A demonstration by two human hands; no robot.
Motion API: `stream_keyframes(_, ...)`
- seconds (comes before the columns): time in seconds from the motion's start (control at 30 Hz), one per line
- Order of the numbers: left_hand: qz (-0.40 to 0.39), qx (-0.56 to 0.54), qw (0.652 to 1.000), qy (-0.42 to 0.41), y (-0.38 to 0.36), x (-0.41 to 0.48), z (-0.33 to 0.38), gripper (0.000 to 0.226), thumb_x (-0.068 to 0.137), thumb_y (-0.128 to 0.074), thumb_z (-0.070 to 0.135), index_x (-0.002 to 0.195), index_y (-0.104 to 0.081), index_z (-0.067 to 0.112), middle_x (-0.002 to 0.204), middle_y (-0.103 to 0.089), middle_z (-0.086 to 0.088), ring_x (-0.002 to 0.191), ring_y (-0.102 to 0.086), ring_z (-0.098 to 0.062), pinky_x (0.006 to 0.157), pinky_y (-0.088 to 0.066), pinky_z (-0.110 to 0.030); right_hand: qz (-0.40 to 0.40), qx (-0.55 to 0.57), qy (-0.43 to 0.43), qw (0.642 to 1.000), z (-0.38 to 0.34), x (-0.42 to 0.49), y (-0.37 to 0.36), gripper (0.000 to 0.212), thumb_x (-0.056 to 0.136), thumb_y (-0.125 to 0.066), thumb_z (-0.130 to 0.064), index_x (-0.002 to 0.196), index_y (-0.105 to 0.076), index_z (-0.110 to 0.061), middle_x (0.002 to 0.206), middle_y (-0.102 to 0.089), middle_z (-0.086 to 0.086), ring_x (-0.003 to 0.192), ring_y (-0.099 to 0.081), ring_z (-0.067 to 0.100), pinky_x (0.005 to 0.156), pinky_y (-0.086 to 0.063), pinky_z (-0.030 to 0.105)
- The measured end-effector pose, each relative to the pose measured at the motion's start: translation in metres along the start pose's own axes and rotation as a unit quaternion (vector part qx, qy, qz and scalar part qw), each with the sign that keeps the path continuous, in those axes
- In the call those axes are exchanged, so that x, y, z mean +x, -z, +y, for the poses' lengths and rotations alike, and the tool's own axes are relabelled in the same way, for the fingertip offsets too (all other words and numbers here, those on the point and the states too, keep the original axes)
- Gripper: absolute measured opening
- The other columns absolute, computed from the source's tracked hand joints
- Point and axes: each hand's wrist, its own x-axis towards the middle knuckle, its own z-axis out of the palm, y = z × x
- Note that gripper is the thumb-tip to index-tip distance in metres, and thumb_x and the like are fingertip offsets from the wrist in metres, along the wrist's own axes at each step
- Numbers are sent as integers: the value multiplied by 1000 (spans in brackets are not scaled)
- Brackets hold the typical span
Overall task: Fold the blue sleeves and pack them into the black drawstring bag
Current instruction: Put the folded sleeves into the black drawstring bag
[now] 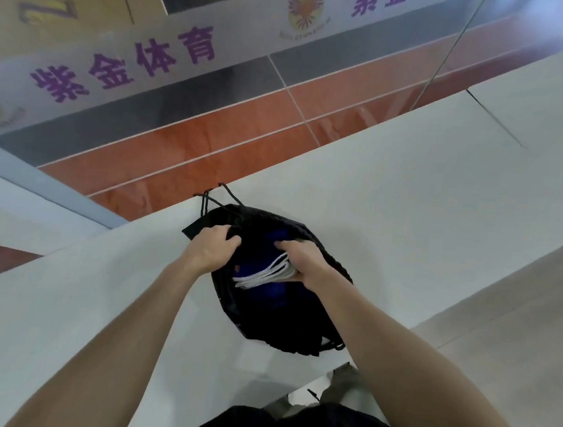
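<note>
Head view: we see the black drawstring bag on the surface, cords at 11 o'clock.
Left hand: clamped on the bag's rim.
Right hand: gripping the blue sleeves inside the mouth.
Remaining: we judge release, then cinching.

left hand gripping black bag rim, right hand holding blue sleeves
</note>
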Motion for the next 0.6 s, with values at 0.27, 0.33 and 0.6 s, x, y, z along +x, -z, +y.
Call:
stream_keyframes(0.27,13,-11,997,72,1,-6,-2,44,107,-50,32,70,-48,9,69,-62,-7,64,-62,-30,61,-42,-39,101,-379,298,870,65,6,-21,85,95,-78,-30,165,-32,-17,151,-45,12,143,-47,34,116,-50,45)
stream_keyframes(0.33,-26,-58,993,101,3,-11,-2,47,107,-46,31,76,-61,0,68,-75,-11,57,-74,-33,68,-55,-40,95,-424,337,835,70,16,-22,80,100,-73,-24,167,-30,-17,153,-43,14,144,-45,36,115,-51,46)
stream_keyframes(0.6,256,233,918,-193,-4,-35,-7,44,86,-76,52,112,-58,20,105,-59,3,96,-60,-22,84,-55,-39,184,-523,411,723,77,-2,-15,72,108,-55,-50,164,-39,-8,170,-39,22,161,-33,38,126,-37,57)
